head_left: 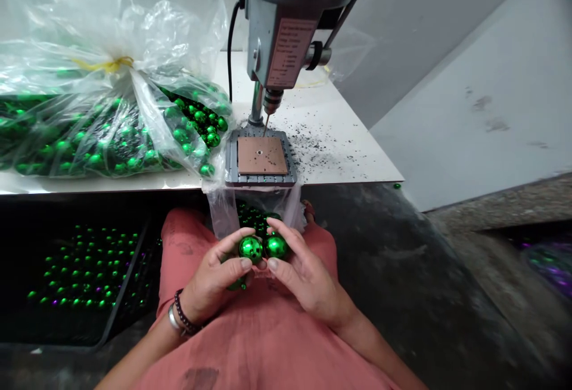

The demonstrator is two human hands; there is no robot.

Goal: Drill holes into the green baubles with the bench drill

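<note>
Two shiny green balls are held side by side above my lap. My left hand (pixel 226 268) has its thumb and fingers closed on the left green ball (pixel 251 248), whose face shows small dark spots. Further green pieces peek out beneath that palm, partly hidden. In my right hand (pixel 308 271) the right green ball (pixel 276 247) is pinched between thumb and fingers. Just beyond the hands, a clear plastic bag (pixel 222 211) hangs from the table edge with green balls (pixel 254 214) in it. A bench drill (pixel 286 38) stands past it, its bit above a brown square plate (pixel 261 156).
A large clear bag (pixel 120 121) of green balls, tied with yellow string, lies on the white table (pixel 357 139) at left. Dark shavings (pixel 319 145) are scattered right of the drill. Below left sits a black tray (pixel 107 324) with rows of green balls.
</note>
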